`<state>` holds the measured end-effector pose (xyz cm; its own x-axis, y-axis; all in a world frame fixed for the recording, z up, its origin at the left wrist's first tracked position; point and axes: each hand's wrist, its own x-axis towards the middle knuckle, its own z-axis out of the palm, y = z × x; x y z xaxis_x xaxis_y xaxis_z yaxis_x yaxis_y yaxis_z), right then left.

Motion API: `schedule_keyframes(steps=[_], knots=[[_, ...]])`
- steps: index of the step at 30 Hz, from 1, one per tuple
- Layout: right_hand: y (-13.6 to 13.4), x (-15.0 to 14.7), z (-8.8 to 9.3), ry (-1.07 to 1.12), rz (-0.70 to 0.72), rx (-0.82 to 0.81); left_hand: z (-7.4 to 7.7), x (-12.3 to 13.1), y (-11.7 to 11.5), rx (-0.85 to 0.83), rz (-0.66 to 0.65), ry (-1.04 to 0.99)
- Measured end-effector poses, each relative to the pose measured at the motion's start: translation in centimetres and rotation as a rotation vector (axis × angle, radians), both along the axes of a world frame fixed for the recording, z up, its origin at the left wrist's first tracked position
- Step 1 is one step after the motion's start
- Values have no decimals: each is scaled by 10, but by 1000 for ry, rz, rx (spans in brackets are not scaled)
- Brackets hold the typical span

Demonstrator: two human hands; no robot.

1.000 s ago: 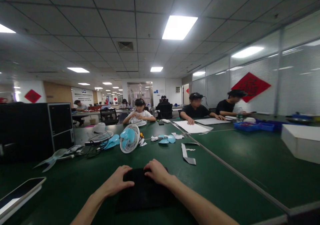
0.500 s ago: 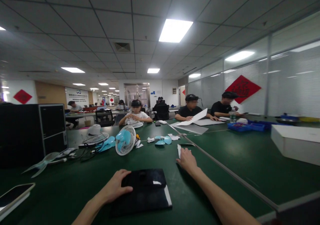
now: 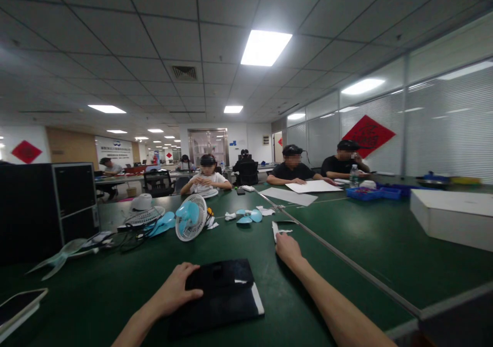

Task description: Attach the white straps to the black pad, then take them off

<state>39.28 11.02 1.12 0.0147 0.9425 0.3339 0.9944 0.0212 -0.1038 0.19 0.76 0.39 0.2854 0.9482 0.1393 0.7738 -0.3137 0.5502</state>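
At the table point(image 3: 234, 242), my right hand point(image 3: 288, 249) has reached a white strip point(image 3: 275, 231), leaving my left hand point(image 3: 175, 291) the black case point(image 3: 225, 298); I cannot tell either grip.

The bench point(image 3: 358, 265) is dark green. Near: the flat case point(image 3: 219, 298) is black, with a white band point(image 3: 258, 299) at right; the thin strip point(image 3: 275, 230) is white. Left: the fan guard point(image 3: 202, 213) is white, its blades point(image 3: 187, 211) light blue. Right: blue trays point(image 3: 364, 194), white box point(image 3: 454, 213), red diamond point(image 3: 368, 134) with darker lettering, finely striped blinds point(image 3: 450, 126).
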Motion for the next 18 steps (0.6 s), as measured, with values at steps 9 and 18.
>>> schedule_keyframes(steps=[9,18], knots=[[-1,1,1,20,-2,5,1,4,1,-1,28,24],[0,21,14,178,-79,115,1,5,1,5,36,19]])
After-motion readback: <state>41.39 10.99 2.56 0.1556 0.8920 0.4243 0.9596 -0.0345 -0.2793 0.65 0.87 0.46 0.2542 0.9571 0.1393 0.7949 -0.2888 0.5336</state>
